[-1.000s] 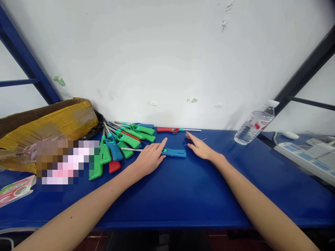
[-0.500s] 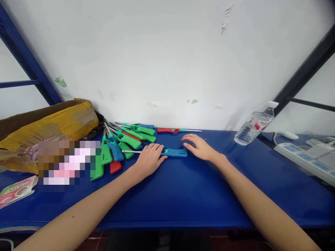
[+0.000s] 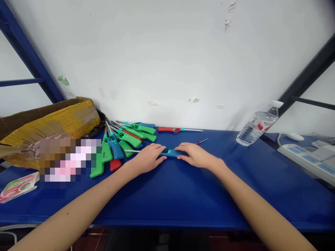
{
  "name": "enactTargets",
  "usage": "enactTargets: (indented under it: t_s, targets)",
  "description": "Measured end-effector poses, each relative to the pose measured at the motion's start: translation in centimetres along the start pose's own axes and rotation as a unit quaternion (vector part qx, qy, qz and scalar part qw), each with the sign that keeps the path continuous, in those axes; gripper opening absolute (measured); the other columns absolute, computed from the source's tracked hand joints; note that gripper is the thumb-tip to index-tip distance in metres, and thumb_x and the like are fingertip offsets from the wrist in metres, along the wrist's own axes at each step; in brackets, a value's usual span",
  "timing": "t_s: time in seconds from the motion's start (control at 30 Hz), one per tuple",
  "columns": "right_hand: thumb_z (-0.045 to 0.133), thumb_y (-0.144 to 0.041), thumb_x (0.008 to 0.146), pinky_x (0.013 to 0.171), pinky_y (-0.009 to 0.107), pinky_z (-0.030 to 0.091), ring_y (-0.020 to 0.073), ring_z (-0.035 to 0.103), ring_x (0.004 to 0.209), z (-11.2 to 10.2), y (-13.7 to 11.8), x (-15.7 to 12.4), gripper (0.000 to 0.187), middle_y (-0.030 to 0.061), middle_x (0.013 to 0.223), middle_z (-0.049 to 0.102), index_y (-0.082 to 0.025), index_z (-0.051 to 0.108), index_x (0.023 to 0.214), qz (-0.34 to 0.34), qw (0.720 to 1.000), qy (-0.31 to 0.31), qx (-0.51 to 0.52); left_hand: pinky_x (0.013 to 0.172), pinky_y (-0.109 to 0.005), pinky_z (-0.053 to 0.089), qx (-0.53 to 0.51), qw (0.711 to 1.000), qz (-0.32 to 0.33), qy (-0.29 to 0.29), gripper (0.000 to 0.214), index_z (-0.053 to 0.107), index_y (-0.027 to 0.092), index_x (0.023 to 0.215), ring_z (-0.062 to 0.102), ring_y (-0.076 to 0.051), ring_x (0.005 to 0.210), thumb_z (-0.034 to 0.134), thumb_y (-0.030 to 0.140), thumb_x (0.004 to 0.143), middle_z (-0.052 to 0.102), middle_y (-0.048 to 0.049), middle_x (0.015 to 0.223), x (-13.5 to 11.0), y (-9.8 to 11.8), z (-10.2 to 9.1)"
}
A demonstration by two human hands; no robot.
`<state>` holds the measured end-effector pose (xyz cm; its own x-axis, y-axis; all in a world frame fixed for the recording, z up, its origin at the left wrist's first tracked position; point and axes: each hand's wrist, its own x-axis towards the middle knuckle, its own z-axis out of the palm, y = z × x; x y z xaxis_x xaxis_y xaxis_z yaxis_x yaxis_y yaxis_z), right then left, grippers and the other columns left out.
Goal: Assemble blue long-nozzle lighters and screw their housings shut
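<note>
A blue long-necked lighter (image 3: 172, 152) lies crosswise on the blue table, its metal tube pointing left. My left hand (image 3: 149, 157) is closed over the front of its handle and the base of the tube. At the handle's right end, my right hand (image 3: 195, 155) grips it between thumb and fingers. Behind the right hand a thin screwdriver (image 3: 202, 141) with a red part lies on the table, partly hidden. Farther back, a red long-necked lighter (image 3: 169, 129) rests near the wall, tube to the right.
Several green, blue and red lighters (image 3: 130, 138) are heaped at the left. Beside them stands a taped cardboard box (image 3: 78, 116), with a printed card (image 3: 19, 187) in front. To the right are a tilted-looking water bottle (image 3: 258, 125) and a white power strip (image 3: 305, 157).
My right hand has moved left and down onto the end of the blue lighter and closed on it. My left hand stays on the lighter. The view has shifted slightly.
</note>
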<state>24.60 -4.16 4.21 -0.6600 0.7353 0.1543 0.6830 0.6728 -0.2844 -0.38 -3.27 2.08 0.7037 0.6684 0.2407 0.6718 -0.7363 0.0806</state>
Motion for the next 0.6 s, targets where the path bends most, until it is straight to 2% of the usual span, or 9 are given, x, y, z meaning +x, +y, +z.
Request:
enactTargets:
  t_s: [0.13,0.33,0.43,0.6]
  targets:
    - [0.061,-0.034,0.087,0.08,0.037,0.051,0.0235,0.064,0.091,-0.9,0.4,-0.4,0.031,0.0091,0.106,0.068,-0.02,0.066,0.115,0.032,0.999,-0.023,0.03,0.097,-0.039,0.045,0.021,0.999,-0.017,-0.022,0.038,0.06,0.014,0.12,0.056,-0.028,0.114,0.054,0.041,0.094,0.061,-0.0131,0.122,-0.2,-0.9,-0.8]
    - [0.069,-0.033,0.075,0.075,0.034,0.054,0.0228,0.066,0.087,-1.7,0.7,-1.1,0.033,0.0077,0.1,0.071,-0.019,0.068,0.105,0.093,0.991,-0.038,0.084,0.092,-0.034,0.046,0.0,1.0,0.014,-0.017,0.034,0.065,0.019,0.116,0.059,-0.024,0.107,0.055,0.042,0.093,0.062,-0.0092,0.12,0.0,-0.9,-0.8]
    - [0.067,-0.031,0.076,0.078,0.035,0.054,0.0232,0.065,0.088,-1.7,0.4,-1.1,0.032,0.0086,0.101,0.07,-0.018,0.067,0.106,0.076,0.995,-0.031,0.06,0.089,-0.032,0.047,-0.016,0.999,0.031,-0.01,0.027,0.069,0.02,0.108,0.062,-0.022,0.103,0.056,0.039,0.093,0.066,-0.0065,0.115,0.1,-0.7,-0.8]
    - [0.064,-0.043,0.083,0.095,0.043,0.047,0.0275,0.058,0.11,-0.3,-0.8,-0.3,0.045,0.0122,0.117,0.064,-0.018,0.059,0.121,0.003,0.998,0.056,0.02,0.083,-0.031,0.047,-0.024,0.999,0.041,0.021,0.018,0.07,0.021,0.1,0.063,-0.021,0.096,0.06,0.034,0.092,0.07,-0.0043,0.104,0.3,0.0,-0.5]
